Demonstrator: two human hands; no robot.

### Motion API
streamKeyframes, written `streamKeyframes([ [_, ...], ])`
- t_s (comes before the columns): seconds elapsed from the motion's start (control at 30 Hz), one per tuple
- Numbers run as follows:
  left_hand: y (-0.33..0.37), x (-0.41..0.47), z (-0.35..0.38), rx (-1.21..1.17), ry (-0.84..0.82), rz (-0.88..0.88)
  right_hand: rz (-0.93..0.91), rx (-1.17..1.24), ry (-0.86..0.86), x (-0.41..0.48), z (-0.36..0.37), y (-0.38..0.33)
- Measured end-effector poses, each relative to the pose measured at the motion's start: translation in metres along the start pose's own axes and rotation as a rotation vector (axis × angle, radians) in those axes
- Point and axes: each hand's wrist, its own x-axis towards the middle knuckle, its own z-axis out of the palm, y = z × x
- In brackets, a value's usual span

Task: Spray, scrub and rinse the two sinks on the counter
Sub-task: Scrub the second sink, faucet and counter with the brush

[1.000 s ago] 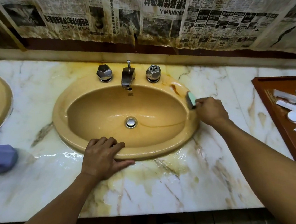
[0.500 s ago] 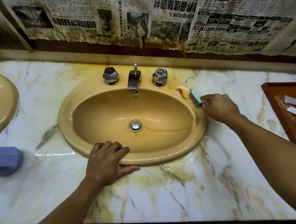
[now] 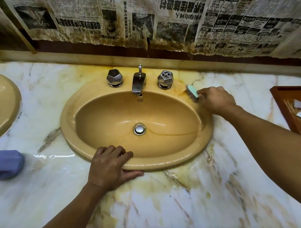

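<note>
Head view: brush (image 3: 192, 92) in right hand (image 3: 216, 100), long axis toward tap handle (image 3: 165, 79).

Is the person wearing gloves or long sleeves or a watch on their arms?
No. The left hand and the right hand are both bare, with no gloves. The left forearm and the right forearm are bare too, as far as the picture shows them, so no sleeve is in view. No watch or bracelet shows at either wrist.
</note>
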Motion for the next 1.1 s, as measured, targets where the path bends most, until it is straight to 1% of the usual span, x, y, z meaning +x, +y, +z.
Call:
streamKeyframes([
  [0.03,0.000,-0.001,0.000,-0.002,0.006,-0.001,-0.001,-0.007,0.011,0.001,0.001,0.000],
  [0.13,0.000,-0.001,0.000,-0.010,0.023,0.001,-0.086,-0.015,-0.043,-0.003,0.011,-0.006],
  [0.2,0.000,0.000,0.000,-0.017,0.025,0.000,-0.058,-0.015,-0.023,0.001,0.007,-0.003],
  [0.27,0.000,-0.001,0.001,-0.020,0.033,-0.004,-0.006,-0.016,0.039,0.007,0.007,0.000],
  [0.4,-0.001,0.000,0.002,-0.028,0.054,-0.008,-0.120,-0.042,0.004,0.001,0.020,-0.011],
  [0.5,0.000,0.000,0.002,-0.035,0.047,-0.007,-0.003,-0.005,0.086,0.011,0.016,-0.003],
  [0.53,0.000,-0.001,0.002,-0.035,0.049,-0.008,-0.002,-0.022,0.092,0.011,0.018,-0.003],
  [0.63,-0.001,-0.001,0.003,-0.039,0.055,-0.009,-0.145,-0.037,-0.008,0.005,0.025,-0.015],
  [0.67,0.000,0.000,0.003,-0.039,0.056,-0.010,-0.167,-0.050,-0.016,0.006,0.022,-0.018],
  [0.77,0.000,-0.002,0.003,-0.040,0.056,-0.015,-0.049,-0.051,0.072,0.019,0.013,-0.010],
  [0.8,0.000,-0.003,0.003,-0.040,0.060,-0.017,-0.045,-0.065,0.084,0.020,0.014,-0.011],
  [0.9,-0.001,-0.003,0.003,-0.042,0.054,-0.015,-0.237,-0.151,0.007,0.015,0.022,-0.021],
  [0.93,-0.001,-0.002,0.003,-0.040,0.051,-0.015,-0.291,-0.207,0.006,0.015,0.021,-0.025],
  [1.1,-0.001,-0.001,0.002,-0.037,0.040,-0.013,-0.416,-0.498,0.078,0.025,0.017,-0.042],
])
